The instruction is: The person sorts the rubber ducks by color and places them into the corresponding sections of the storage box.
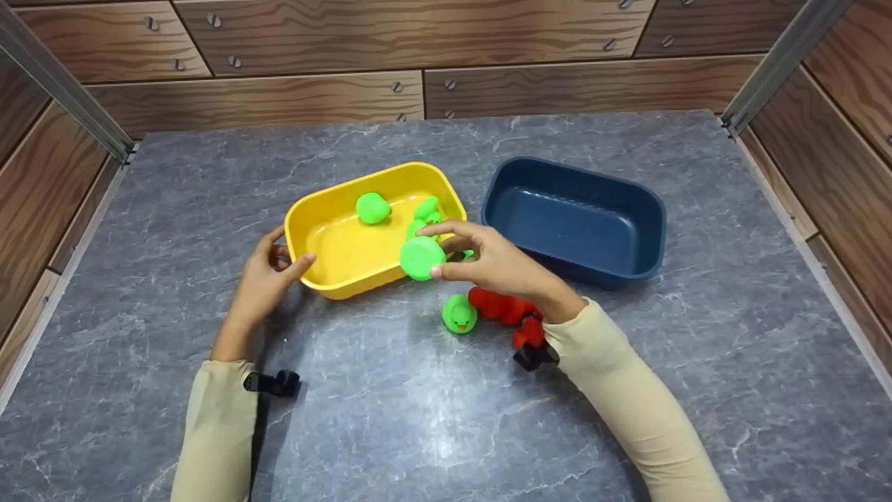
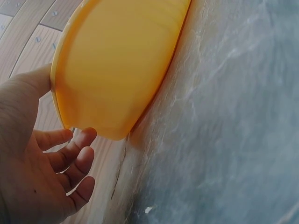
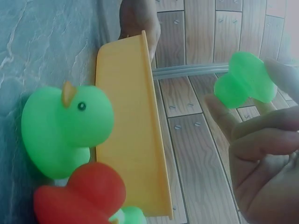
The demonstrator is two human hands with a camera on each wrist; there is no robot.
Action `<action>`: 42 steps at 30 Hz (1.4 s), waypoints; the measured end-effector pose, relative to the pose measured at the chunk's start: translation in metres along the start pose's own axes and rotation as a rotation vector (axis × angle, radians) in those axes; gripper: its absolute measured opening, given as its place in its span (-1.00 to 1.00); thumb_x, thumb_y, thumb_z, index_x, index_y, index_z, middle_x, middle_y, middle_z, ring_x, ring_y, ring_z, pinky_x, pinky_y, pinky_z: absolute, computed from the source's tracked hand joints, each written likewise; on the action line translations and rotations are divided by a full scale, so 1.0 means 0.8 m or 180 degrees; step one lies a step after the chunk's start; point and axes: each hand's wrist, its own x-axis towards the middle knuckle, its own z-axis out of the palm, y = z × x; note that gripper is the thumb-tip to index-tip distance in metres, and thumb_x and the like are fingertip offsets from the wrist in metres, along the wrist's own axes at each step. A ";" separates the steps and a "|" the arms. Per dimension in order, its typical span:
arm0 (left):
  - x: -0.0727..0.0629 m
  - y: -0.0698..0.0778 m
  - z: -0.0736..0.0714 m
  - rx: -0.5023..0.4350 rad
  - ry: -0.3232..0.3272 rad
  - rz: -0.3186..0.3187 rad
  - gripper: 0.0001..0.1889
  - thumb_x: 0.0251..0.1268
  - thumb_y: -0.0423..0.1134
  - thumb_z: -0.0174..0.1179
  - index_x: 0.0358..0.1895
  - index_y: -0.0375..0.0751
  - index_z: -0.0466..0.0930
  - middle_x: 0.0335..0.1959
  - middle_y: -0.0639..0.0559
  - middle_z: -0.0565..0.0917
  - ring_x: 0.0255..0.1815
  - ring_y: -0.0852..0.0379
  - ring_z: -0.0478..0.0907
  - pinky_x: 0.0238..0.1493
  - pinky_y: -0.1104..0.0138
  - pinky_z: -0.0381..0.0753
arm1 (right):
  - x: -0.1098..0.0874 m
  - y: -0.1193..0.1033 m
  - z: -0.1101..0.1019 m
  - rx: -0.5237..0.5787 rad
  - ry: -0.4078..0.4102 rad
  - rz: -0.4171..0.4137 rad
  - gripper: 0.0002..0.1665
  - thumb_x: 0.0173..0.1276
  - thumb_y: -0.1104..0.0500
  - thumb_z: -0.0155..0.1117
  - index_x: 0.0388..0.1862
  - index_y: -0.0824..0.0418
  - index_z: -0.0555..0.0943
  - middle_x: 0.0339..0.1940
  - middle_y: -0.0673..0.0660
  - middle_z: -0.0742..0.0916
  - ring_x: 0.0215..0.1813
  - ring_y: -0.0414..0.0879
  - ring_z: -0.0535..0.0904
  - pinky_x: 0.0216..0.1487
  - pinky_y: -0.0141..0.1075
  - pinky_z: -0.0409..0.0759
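Observation:
My right hand (image 1: pixel 495 261) pinches a green rubber duck (image 1: pixel 421 259) between thumb and fingers, above the near rim of a yellow tub (image 1: pixel 334 288). In the right wrist view that duck (image 3: pixel 245 79) is held clear of the tub. At the tub's left end, my left hand (image 1: pixel 261 279) grips the rim, thumb over the edge and fingers along the outside wall. Inside the tub lie a green duck (image 1: pixel 373 208) and more green ducks (image 1: pixel 426 208) partly hidden by my right hand. One green duck (image 1: pixel 460 314) stands on the table just in front of the tub.
Red ducks (image 1: pixel 498 305) sit under my right wrist, partly covered by it. To the right of the yellow tub stands a dark blue tub (image 1: pixel 578 223), nothing visible inside. Wood-patterned walls (image 1: pixel 300 38) enclose the grey marbled table (image 1: pixel 390 418) at the back and sides.

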 end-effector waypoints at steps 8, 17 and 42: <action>-0.001 0.002 0.000 -0.0015 -0.0034 0.0023 -0.22 0.26 -0.11 0.26 0.46 -0.28 0.11 -0.10 -0.15 0.45 -0.21 0.19 0.33 -0.28 0.56 0.38 | 0.004 -0.008 0.007 0.0275 0.0197 -0.0050 -0.41 0.30 0.13 0.32 0.32 0.00 0.45 0.10 0.17 0.64 0.08 0.01 0.58 -0.08 -0.31 0.56; -0.001 0.003 0.001 0.0004 -0.0035 0.0003 -0.22 0.26 -0.10 0.26 0.47 -0.28 0.11 -0.07 -0.18 0.46 -0.19 0.18 0.34 -0.26 0.55 0.40 | 0.014 -0.011 0.017 0.0662 0.0466 -0.0163 -0.41 0.31 0.19 0.29 0.32 0.07 0.44 0.01 0.22 0.66 -0.33 -0.13 0.54 -0.45 -0.46 0.39; -0.002 0.002 -0.001 0.0057 0.0013 0.0020 -0.22 0.25 -0.13 0.27 0.46 -0.30 0.13 -0.10 -0.15 0.48 -0.23 0.20 0.37 -0.29 0.56 0.41 | 0.060 -0.009 0.028 0.0682 0.0974 -0.0002 -0.42 0.31 0.07 0.31 0.32 -0.04 0.44 -0.08 0.12 0.64 -0.54 -0.18 0.36 -0.60 -0.43 0.26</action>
